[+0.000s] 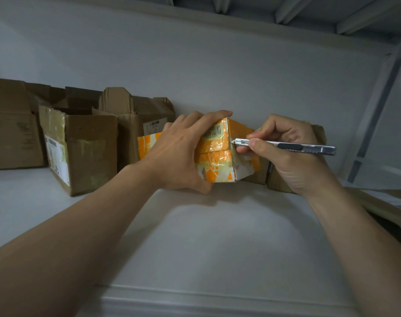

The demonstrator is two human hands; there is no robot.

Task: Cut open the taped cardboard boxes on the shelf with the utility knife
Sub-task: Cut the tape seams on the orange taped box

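Note:
An orange-and-white taped cardboard box [220, 154] stands on the white shelf [206, 236], turned with one corner toward me. My left hand [179, 152] grips it from the left, fingers curled over its top edge and thumb at its lower front. My right hand [286, 152] holds a silver utility knife [286, 147] like a pen. The knife's tip touches the taped seam at the box's right face, near the corner.
Several brown cardboard boxes [80, 147] with raised flaps stand along the back wall to the left. Another brown box [277, 181] sits behind my right hand. Flat cardboard [387, 209] lies at the right edge. A metal shelf upright [375, 106] rises at the right.

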